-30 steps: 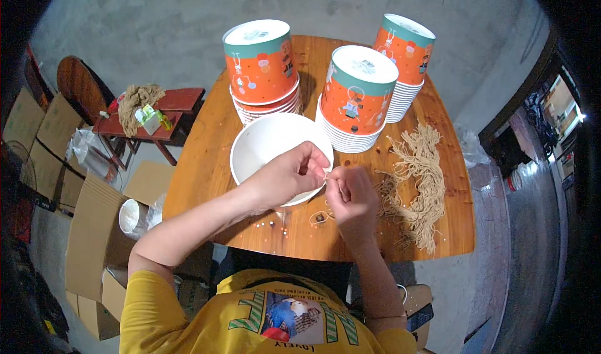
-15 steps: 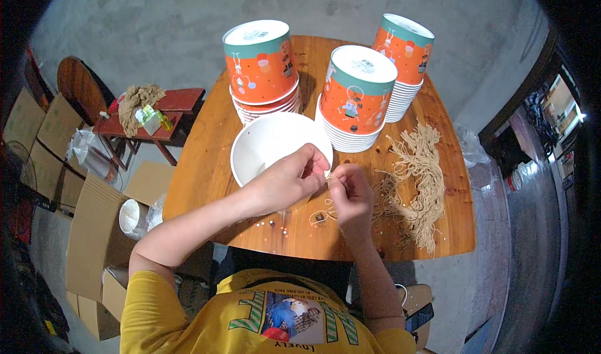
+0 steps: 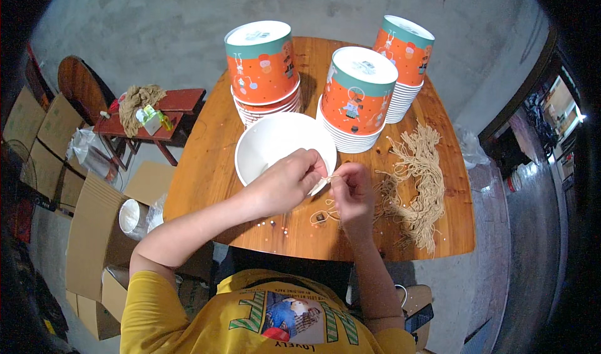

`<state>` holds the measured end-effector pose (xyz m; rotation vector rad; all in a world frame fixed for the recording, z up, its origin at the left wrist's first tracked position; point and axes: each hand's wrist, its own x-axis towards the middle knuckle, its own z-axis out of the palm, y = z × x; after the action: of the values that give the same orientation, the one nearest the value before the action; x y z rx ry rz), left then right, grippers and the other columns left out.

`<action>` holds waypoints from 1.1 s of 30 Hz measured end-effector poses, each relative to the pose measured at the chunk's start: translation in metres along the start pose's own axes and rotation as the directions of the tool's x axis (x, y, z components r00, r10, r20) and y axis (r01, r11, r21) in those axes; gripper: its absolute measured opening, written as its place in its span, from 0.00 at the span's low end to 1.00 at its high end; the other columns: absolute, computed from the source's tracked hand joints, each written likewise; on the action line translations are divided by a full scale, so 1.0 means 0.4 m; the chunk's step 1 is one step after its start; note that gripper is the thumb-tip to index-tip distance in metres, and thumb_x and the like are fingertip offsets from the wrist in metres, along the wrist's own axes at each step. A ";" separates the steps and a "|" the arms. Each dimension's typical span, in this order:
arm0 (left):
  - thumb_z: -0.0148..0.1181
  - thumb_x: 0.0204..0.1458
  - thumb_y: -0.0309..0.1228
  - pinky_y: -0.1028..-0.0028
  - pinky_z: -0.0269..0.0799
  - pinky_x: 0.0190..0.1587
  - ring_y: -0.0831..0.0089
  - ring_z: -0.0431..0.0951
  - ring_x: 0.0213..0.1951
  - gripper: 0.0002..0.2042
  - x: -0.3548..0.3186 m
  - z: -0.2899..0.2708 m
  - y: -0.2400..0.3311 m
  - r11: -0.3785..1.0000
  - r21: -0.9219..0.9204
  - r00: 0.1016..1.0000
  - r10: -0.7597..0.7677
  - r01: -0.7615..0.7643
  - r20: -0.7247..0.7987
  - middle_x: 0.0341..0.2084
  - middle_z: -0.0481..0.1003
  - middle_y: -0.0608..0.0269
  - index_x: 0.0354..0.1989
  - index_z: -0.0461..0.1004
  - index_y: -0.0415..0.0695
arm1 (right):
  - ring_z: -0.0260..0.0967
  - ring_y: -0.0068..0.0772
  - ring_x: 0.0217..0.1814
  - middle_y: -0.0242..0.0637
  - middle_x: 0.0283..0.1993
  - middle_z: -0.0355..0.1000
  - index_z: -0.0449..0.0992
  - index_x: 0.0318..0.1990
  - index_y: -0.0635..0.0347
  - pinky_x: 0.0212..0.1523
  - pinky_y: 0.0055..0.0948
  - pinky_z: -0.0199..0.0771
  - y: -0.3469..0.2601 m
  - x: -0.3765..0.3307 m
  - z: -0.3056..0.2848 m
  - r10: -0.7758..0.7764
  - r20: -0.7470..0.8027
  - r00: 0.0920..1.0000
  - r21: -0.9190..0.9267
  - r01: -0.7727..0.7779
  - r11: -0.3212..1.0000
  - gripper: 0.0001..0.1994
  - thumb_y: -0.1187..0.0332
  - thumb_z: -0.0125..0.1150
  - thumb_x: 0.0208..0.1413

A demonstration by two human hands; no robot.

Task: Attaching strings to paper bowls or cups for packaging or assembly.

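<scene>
Close together over the near middle of the table, my two hands pinch a thin beige cord (image 3: pixel 327 179). My left hand (image 3: pixel 289 179) is closed at the fingertips and partly covers the near rim of a white paper tub (image 3: pixel 275 135). Fingers curled, my right hand (image 3: pixel 352 197) grips the same cord just to the right. Below the hands a loop of cord with a small dark bead (image 3: pixel 321 217) lies on the wood. A tangled bundle of beige cords (image 3: pixel 422 191) rests right of my right hand.
Upside-down stacks of orange and green paper tubs (image 3: pixel 360 103) stand at the back of the wooden table (image 3: pixel 203 153). Tiny beads (image 3: pixel 272 224) are scattered by its near edge. Cardboard boxes (image 3: pixel 94 241) and a red bench (image 3: pixel 181 100) are at the left; a phone (image 3: pixel 419 317) lies at lower right.
The white tub has shifted slightly to the right and toward me. My left hand has moved a little with its fingers lower, and both hands still pinch the cord.
</scene>
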<state>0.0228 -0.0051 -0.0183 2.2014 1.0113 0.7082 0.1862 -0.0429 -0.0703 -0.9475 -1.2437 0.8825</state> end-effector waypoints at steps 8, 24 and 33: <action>0.52 0.59 0.30 0.79 0.65 0.37 0.82 0.65 0.32 0.05 0.007 -0.021 0.020 0.954 -0.221 0.974 -0.175 0.203 0.142 0.29 0.68 0.71 0.38 0.70 0.42 | 0.59 0.16 0.26 0.26 0.26 0.62 0.68 0.36 0.59 0.26 0.19 0.61 0.009 -0.006 -0.007 0.045 -0.016 0.999 -0.024 -0.045 0.999 0.06 0.79 0.56 0.53; 0.53 0.59 0.32 0.77 0.67 0.34 0.81 0.68 0.31 0.07 0.002 -0.001 0.007 0.986 -0.119 0.993 -0.111 0.114 0.028 0.27 0.70 0.66 0.38 0.69 0.40 | 0.63 0.32 0.22 0.36 0.25 0.63 0.71 0.34 0.59 0.22 0.30 0.64 -0.079 -0.003 0.004 -0.275 0.080 0.958 -0.613 0.265 0.744 0.07 0.76 0.63 0.49; 0.53 0.58 0.30 0.71 0.69 0.34 0.72 0.72 0.30 0.07 -0.005 0.007 0.006 0.999 0.042 0.994 0.018 -0.014 -0.111 0.27 0.72 0.58 0.38 0.68 0.39 | 0.65 0.37 0.25 0.37 0.25 0.63 0.69 0.30 0.59 0.26 0.34 0.67 -0.044 -0.012 -0.011 -0.338 0.129 0.932 -0.640 0.339 0.690 0.08 0.78 0.62 0.44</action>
<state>0.0248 -0.0088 -0.0187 2.2284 1.0732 0.8327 0.1906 -0.0544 -0.0561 -1.2009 -1.7126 0.1216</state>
